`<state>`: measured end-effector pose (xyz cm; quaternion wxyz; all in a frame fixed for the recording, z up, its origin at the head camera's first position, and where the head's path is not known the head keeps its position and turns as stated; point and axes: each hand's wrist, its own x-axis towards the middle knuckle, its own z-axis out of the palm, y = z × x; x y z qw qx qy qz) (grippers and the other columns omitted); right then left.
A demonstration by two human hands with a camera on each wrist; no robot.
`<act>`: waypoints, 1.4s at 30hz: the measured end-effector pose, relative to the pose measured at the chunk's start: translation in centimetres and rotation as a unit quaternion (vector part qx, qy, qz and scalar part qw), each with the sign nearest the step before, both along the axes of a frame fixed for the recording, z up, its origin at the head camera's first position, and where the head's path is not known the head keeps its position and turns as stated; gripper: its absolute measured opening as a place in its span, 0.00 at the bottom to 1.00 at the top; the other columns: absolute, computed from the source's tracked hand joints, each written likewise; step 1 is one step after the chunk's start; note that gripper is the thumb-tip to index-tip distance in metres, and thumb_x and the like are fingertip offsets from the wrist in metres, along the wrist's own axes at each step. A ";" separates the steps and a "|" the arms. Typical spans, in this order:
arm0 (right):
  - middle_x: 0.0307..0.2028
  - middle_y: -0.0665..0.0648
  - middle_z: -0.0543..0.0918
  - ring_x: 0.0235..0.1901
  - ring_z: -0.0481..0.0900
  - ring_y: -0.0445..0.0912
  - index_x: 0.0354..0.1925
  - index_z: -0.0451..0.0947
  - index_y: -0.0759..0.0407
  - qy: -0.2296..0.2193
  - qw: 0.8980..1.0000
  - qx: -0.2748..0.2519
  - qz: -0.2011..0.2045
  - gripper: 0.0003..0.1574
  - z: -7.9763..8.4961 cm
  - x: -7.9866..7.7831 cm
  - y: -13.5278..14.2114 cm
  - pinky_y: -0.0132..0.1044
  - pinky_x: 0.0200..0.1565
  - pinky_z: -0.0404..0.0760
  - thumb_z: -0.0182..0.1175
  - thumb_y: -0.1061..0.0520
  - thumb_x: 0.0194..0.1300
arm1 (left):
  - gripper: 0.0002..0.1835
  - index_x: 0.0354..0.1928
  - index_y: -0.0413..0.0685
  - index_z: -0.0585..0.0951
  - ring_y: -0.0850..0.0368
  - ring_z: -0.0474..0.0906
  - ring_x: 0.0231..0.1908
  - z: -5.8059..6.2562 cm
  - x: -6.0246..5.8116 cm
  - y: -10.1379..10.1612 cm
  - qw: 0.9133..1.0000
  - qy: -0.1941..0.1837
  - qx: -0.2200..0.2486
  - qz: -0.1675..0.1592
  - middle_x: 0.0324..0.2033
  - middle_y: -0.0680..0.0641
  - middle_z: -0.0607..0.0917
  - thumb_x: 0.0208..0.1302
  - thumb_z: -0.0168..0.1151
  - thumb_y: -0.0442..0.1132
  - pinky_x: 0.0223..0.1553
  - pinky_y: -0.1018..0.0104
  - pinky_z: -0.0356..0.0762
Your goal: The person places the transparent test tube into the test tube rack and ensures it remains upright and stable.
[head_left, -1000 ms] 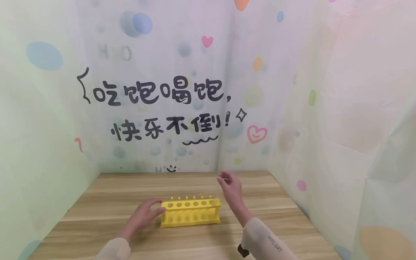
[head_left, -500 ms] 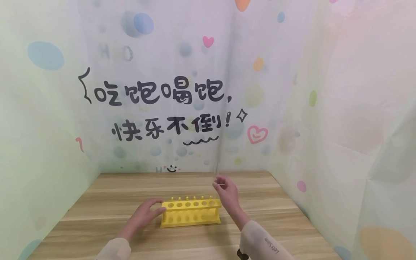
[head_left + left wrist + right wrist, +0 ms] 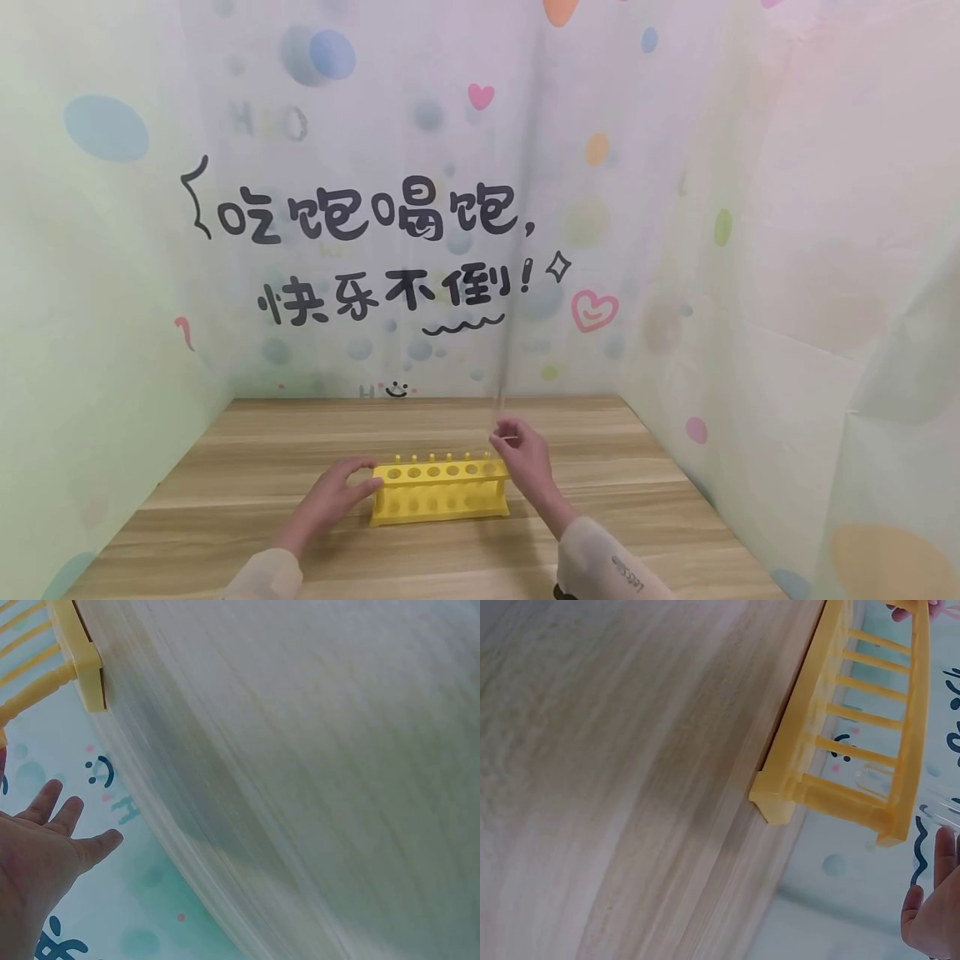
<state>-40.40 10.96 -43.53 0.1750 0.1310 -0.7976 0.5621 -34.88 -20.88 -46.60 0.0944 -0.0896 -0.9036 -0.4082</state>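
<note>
A yellow test tube rack (image 3: 442, 479) stands on the table, with a row of round holes along its top and pegs behind them. My left hand (image 3: 333, 492) holds its left end between thumb and forefinger; the other fingers spread away in the left wrist view. At the right end, my right hand (image 3: 527, 458) pinches a clear glass test tube (image 3: 939, 813) by its upper part. The tube's lower end shows beneath the rack's top plate in the right wrist view, passing through the end hole. Most of the tube blends into the background in the head view.
The wood-grain table (image 3: 300, 433) meets a printed curtain (image 3: 420, 358) with black lettering at the back. Similar curtains hang on the left and right sides.
My right hand has come down and slightly left with the test tube, to the rack's right end hole. My left hand and the rack have stayed in place.
</note>
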 end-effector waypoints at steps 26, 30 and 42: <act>0.43 0.49 0.84 0.47 0.80 0.47 0.50 0.78 0.54 -0.001 0.997 0.072 -0.008 0.18 -2.9 0.8 0.1 0.45 0.50 0.82 0.64 0.52 0.61 | 0.29 0.59 0.45 0.75 0.35 0.64 0.64 0.0 0.1 0.1 1.000 0.004 -0.001 -0.003 0.61 0.38 0.74 0.63 0.60 0.56 0.63 0.37 0.61; 0.43 0.50 0.84 0.48 0.80 0.48 0.50 0.78 0.58 0.003 0.997 0.080 -0.008 0.20 -3.0 0.9 0.1 0.47 0.49 0.81 0.64 0.53 0.61 | 0.29 0.59 0.45 0.75 0.35 0.64 0.64 0.0 0.1 0.1 1.000 0.004 -0.001 -0.002 0.61 0.38 0.74 0.63 0.60 0.56 0.63 0.36 0.61; 0.47 0.52 0.84 0.52 0.78 0.50 0.50 0.78 0.55 0.002 0.997 0.083 -0.010 0.19 -3.4 0.8 0.4 0.52 0.56 0.77 0.64 0.52 0.61 | 0.30 0.59 0.45 0.75 0.37 0.66 0.64 -0.4 -0.1 0.2 1.000 0.012 -0.011 -0.003 0.61 0.40 0.75 0.63 0.59 0.58 0.63 0.38 0.62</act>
